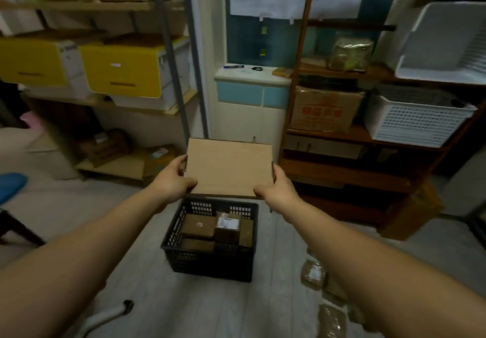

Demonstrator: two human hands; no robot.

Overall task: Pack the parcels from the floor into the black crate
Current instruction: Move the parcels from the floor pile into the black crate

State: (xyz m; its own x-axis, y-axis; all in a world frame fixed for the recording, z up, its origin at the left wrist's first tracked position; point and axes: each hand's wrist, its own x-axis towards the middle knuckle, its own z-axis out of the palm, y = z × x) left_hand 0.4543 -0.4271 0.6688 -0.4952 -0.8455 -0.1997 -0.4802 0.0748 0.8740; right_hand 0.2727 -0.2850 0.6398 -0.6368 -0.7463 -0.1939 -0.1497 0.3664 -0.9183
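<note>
Above the black crate (210, 265) on pale floor (142, 274), left hand (172, 181) and right hand (277, 189) grip a cardboard parcel (227, 168) between shelves (342, 170).

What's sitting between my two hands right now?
A flat brown cardboard parcel fills that gap in the head view: the left hand grips its left edge, the right hand its right edge, above the black crate.

The left hand (172, 179) and right hand (276, 189) are bare. The left forearm (79, 245) at 7 o'clock and right forearm (373, 258) at 4 o'clock are uncovered.
</note>
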